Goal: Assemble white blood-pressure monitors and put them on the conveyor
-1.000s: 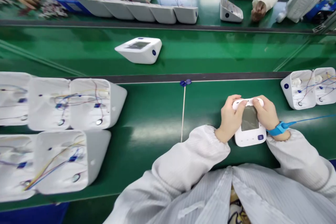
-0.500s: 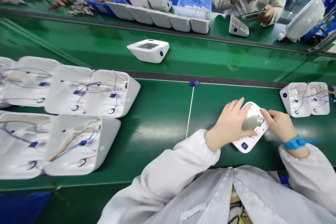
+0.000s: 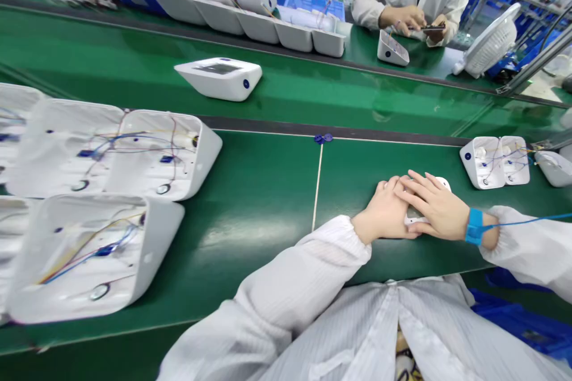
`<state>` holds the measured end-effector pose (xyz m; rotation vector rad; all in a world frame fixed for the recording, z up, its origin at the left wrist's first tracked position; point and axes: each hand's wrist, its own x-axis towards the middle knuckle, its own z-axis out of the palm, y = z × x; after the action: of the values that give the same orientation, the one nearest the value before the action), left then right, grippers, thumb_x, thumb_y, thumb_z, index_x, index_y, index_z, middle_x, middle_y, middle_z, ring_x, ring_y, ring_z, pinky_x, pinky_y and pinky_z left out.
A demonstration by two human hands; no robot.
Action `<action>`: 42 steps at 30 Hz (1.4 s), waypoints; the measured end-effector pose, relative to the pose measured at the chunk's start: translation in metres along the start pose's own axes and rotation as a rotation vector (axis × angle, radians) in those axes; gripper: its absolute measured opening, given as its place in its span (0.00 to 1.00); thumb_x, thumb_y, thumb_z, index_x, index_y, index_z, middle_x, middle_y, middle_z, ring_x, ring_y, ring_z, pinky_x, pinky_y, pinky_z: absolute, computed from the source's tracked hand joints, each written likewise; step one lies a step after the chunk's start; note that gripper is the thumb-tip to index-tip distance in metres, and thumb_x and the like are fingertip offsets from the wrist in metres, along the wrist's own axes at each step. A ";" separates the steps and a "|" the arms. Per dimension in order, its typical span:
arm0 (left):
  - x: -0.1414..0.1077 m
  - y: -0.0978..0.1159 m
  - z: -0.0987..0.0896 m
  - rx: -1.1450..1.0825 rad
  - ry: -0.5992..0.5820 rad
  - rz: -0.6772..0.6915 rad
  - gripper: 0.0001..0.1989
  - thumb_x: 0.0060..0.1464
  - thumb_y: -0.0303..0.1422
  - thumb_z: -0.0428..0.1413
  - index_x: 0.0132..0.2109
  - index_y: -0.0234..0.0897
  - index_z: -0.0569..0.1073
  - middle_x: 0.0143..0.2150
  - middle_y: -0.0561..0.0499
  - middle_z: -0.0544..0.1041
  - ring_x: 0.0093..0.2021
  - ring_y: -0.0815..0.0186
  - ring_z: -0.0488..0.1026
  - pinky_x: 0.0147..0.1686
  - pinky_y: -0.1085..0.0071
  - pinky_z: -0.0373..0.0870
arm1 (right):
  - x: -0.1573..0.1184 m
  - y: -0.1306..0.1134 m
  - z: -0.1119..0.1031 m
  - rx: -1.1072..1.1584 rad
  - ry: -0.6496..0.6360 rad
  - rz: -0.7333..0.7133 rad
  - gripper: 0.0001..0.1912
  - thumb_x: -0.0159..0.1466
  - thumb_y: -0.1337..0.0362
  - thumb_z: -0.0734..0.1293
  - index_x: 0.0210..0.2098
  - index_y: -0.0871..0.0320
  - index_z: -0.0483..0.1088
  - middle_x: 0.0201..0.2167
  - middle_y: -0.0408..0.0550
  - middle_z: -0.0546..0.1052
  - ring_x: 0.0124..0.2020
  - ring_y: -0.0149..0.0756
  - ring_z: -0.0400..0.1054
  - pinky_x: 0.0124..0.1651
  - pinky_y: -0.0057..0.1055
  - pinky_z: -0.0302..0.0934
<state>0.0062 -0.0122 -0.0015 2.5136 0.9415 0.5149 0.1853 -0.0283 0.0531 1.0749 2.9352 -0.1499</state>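
Note:
A white plastic panel (image 3: pixel 444 183) lies on the green bench in front of me, mostly hidden under both hands. My left hand (image 3: pixel 386 208) holds its left side, with the thumb low and the fingers bent at the top. My right hand (image 3: pixel 440 208) lies across the panel from the right, its fingers stretched out and partly overlapping the fingers of my left hand. A blue wrist strap (image 3: pixel 474 226) with a cord circles my right wrist. A shiny part of the panel shows between the hands.
Open white housings (image 3: pixel 93 256) with wires stand in rows at left. Two more housings (image 3: pixel 482 164) stand at right. A finished-looking white device (image 3: pixel 221 78) lies beyond the dark rail. Across the bench, a co-worker (image 3: pixel 413 0) handles a small flat part near a white basket (image 3: pixel 491 41).
My right hand has come from the panel's right edge onto its top, meeting my left hand. The view has shifted slightly. The co-worker's hands have come together lower.

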 end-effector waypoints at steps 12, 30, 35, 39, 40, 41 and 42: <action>-0.005 0.006 0.002 -0.011 0.033 -0.006 0.42 0.45 0.50 0.60 0.64 0.34 0.63 0.64 0.32 0.61 0.61 0.42 0.58 0.54 0.48 0.60 | -0.001 0.005 0.002 -0.054 -0.070 -0.028 0.41 0.66 0.42 0.60 0.70 0.61 0.52 0.70 0.64 0.52 0.71 0.59 0.42 0.66 0.65 0.42; -0.005 0.008 -0.005 -0.089 0.043 -0.031 0.39 0.43 0.44 0.59 0.61 0.33 0.63 0.58 0.35 0.66 0.57 0.43 0.61 0.51 0.51 0.60 | 0.022 0.024 -0.007 0.090 -0.073 0.135 0.45 0.65 0.38 0.58 0.70 0.62 0.52 0.69 0.62 0.57 0.71 0.56 0.45 0.66 0.57 0.49; -0.006 0.007 -0.004 -0.114 0.047 -0.039 0.40 0.45 0.45 0.58 0.62 0.32 0.60 0.60 0.34 0.65 0.60 0.43 0.58 0.53 0.51 0.59 | 0.031 0.032 -0.007 0.151 -0.114 0.084 0.43 0.67 0.40 0.57 0.71 0.61 0.48 0.69 0.60 0.56 0.71 0.53 0.45 0.66 0.55 0.52; -0.006 0.009 -0.003 -0.116 0.051 -0.052 0.40 0.45 0.47 0.58 0.62 0.32 0.60 0.62 0.34 0.64 0.62 0.42 0.57 0.55 0.49 0.57 | 0.032 0.029 -0.006 0.167 -0.107 0.125 0.42 0.66 0.41 0.59 0.70 0.61 0.50 0.68 0.61 0.58 0.69 0.53 0.51 0.65 0.52 0.56; -0.006 0.010 -0.003 -0.119 0.053 -0.062 0.40 0.45 0.47 0.58 0.62 0.32 0.60 0.62 0.34 0.64 0.61 0.43 0.58 0.55 0.50 0.57 | 0.033 0.029 -0.006 0.171 -0.095 0.138 0.42 0.66 0.41 0.60 0.69 0.61 0.51 0.68 0.61 0.58 0.69 0.53 0.52 0.65 0.52 0.56; -0.007 0.010 -0.002 -0.118 0.056 -0.070 0.40 0.45 0.47 0.59 0.62 0.33 0.59 0.62 0.34 0.64 0.61 0.43 0.59 0.55 0.50 0.58 | 0.034 0.029 -0.006 0.181 -0.072 0.156 0.41 0.66 0.42 0.60 0.69 0.61 0.53 0.68 0.62 0.59 0.68 0.53 0.53 0.65 0.52 0.56; -0.007 0.010 -0.001 -0.113 0.060 -0.071 0.42 0.45 0.47 0.59 0.63 0.33 0.58 0.62 0.34 0.63 0.60 0.42 0.59 0.55 0.51 0.58 | 0.035 0.030 -0.006 0.199 -0.031 0.183 0.39 0.66 0.43 0.60 0.68 0.61 0.55 0.67 0.61 0.60 0.68 0.53 0.54 0.65 0.51 0.56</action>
<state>0.0063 -0.0234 0.0034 2.3669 0.9911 0.6066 0.1778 0.0179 0.0551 1.3458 2.8220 -0.4588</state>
